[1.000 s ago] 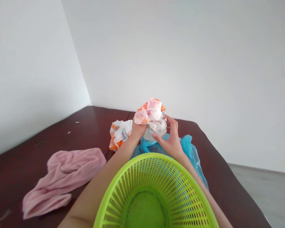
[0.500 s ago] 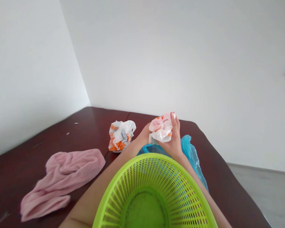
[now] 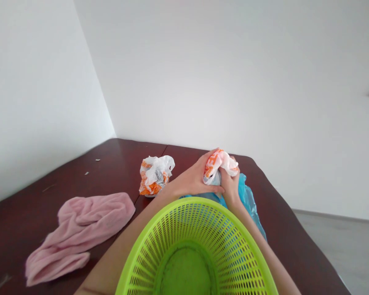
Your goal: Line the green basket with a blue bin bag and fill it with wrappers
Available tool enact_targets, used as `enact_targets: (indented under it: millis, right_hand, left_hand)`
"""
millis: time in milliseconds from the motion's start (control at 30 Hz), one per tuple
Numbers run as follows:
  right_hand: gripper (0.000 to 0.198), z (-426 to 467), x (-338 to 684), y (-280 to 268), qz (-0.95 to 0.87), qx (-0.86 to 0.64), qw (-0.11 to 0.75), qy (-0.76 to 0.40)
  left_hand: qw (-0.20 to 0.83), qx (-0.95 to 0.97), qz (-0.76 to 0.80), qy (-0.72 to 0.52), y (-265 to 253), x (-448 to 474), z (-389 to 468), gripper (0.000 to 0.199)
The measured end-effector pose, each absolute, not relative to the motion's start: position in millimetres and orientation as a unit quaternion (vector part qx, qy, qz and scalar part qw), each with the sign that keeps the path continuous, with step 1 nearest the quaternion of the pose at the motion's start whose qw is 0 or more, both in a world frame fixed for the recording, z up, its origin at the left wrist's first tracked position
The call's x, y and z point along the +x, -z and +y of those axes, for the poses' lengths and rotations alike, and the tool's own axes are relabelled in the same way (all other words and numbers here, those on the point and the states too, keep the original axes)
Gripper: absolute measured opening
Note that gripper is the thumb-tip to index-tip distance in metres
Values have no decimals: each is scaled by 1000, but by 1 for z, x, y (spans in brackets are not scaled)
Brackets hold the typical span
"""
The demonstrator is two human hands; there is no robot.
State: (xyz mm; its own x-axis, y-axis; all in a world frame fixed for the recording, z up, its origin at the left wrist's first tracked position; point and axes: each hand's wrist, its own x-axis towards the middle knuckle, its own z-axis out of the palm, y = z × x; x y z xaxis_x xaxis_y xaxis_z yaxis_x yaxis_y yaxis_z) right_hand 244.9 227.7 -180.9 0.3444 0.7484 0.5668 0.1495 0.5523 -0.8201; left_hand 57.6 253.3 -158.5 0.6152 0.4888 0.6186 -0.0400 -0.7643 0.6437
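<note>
Between my two hands is a crumpled white plastic bag with orange print, held over the far part of the table. My left hand wraps round its left side, the thumb across the near side. On the right, my right hand grips the bag, its thumb pressed against the plastic; some of its fingers are hidden behind. Under and beside my hands spreads a blue plastic bag. A second crumpled white and orange bag lies to the left of my left hand.
A green slotted basket stands close in front of me, between my forearms. To the left lies a folded pink cloth on the dark red table. Small white scraps lie near the left wall. White walls close off the back and left.
My hands have shifted slightly right and turned the held bag, so its orange lettering shows. The left hand has come further around it. The other things stay in place.
</note>
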Motion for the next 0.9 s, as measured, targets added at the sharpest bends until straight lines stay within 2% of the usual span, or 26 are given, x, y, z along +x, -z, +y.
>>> enact_targets:
  millis: [100,133,233,300,433,567,633,733,900]
  right_hand:
    - [37,227,251,177,-577,-416,651,-264]
    - [48,227,256,176,-600,-417,624,-277]
    - [99,228,277,180,-659,-484,521,-243]
    - [113,231,291,191,-678,-580,413,-181]
    - [102,244,307,219,-674,-704,180,-129]
    - [82,255,305,240,-680,-720,71,-113]
    - [66,257,303,245,-683,-719,57,-114]
    - [44,257,302,248,-682,-720,66,-111]
    - [39,259,307,227,-687,-710,130,-89]
  left_hand:
    - [246,842,162,-452,152,47,262,91]
    - [217,840,179,-465,149,41,266,85]
    - [120,826,269,-481,148,15,283,85]
    - [71,808,364,-458,155,0,295,92]
    - [35,794,490,-358,185,-9,319,95]
    - [-2,797,550,-251,217,-1,334,89]
    - [-7,788,588,-183,228,3,336,92]
    - [19,784,611,-107,235,4,337,109]
    - [-11,800,587,-124,223,0,334,123]
